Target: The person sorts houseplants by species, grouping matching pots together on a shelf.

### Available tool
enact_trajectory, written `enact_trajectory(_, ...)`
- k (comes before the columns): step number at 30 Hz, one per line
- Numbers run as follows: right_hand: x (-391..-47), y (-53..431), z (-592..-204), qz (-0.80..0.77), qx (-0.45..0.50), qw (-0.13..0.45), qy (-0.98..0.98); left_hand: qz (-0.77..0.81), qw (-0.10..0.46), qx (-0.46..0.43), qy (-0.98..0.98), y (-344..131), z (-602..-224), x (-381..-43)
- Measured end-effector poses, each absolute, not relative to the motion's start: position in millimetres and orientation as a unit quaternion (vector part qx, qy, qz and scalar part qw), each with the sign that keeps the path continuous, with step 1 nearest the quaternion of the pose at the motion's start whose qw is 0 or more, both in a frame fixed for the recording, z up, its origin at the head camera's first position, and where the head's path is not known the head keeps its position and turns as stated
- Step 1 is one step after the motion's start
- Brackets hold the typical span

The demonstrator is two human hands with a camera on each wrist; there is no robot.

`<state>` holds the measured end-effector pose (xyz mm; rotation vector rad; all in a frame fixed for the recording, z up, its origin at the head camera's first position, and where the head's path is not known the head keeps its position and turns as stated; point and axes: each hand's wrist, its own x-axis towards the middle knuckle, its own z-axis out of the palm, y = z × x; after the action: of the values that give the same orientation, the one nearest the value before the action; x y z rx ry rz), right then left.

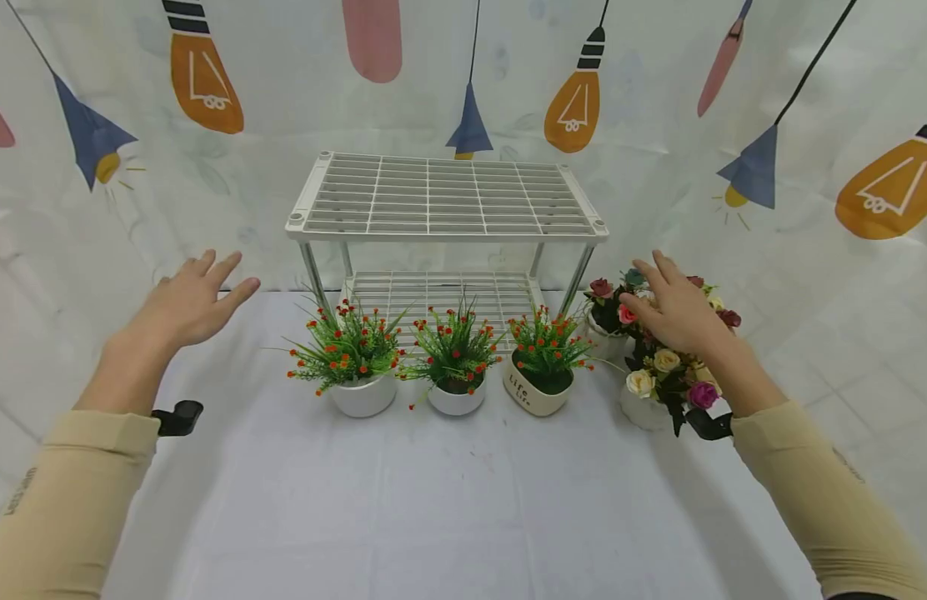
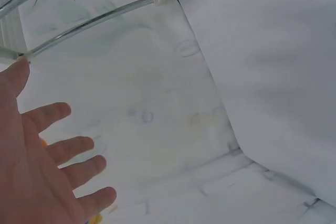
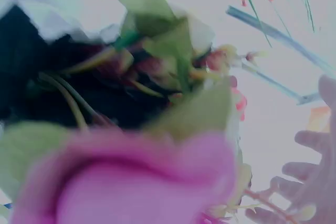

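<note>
My left hand point(image 1: 187, 307) is held up to the left of a white two-tier wire rack point(image 1: 447, 237), fingers spread and holding nothing. In the left wrist view its fingers point(image 2: 81, 148) are stretched out beside the rack's metal post point(image 2: 94, 23). On the right, my right hand point(image 1: 681, 315) hovers with extended fingers over potted artificial roses, hiding part of them. A pot of cream and purple roses point(image 1: 643, 408) stands nearest to it, and a pot of red roses point(image 1: 604, 340) sits behind. A purple rose point(image 3: 142, 182) fills much of the right wrist view.
Three potted grass plants with small red flowers line the rack's front: a round white pot point(image 1: 364, 397) at left, a smaller white pot point(image 1: 458, 402) mid-row, and a cream pot marked "Life" point(image 1: 534, 393). A white cloth point(image 1: 433, 508) covers the table; a lamp-print curtain hangs behind.
</note>
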<state>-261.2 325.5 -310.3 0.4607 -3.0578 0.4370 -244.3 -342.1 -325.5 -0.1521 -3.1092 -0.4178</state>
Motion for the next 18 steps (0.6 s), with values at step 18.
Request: enact_trajectory(18,-205,290,-323,0.223,0.229,0.211,-0.924,-0.308,0.107,-0.066,-0.943,-294,-311,-238)
